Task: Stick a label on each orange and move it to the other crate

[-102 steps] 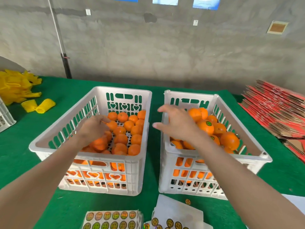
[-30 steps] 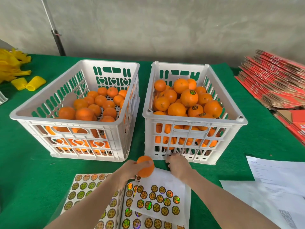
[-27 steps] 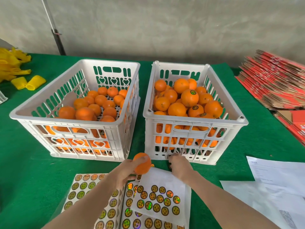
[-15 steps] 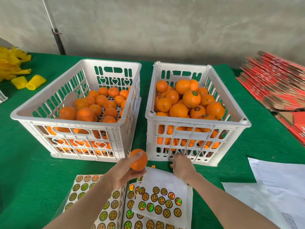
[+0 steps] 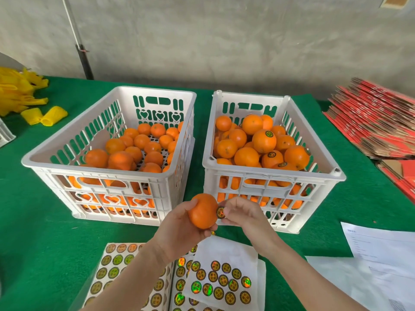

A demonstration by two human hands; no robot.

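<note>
My left hand [image 5: 177, 230] grips an orange [image 5: 203, 211] in front of the two white crates. My right hand [image 5: 243, 214] pinches a round dark-and-gold label [image 5: 220, 212] against the orange's right side. The left crate [image 5: 56, 173] holds several oranges with no labels showing. In the right crate [image 5: 332, 173] the oranges are piled higher, and a few show labels. Sheets of round labels [image 5: 222, 281] lie on the green table below my hands.
Yellow foam nets [image 5: 45, 113] lie at the far left. Flat red cartons [image 5: 377, 122] are stacked at the right. White papers [image 5: 379, 248] lie at the near right. A grey wall closes the back, with a pole [image 5: 77, 39] at its left.
My left hand lifted the orange from beside the label sheet. My right hand came up from the sheet with a label and now holds it to the orange.
</note>
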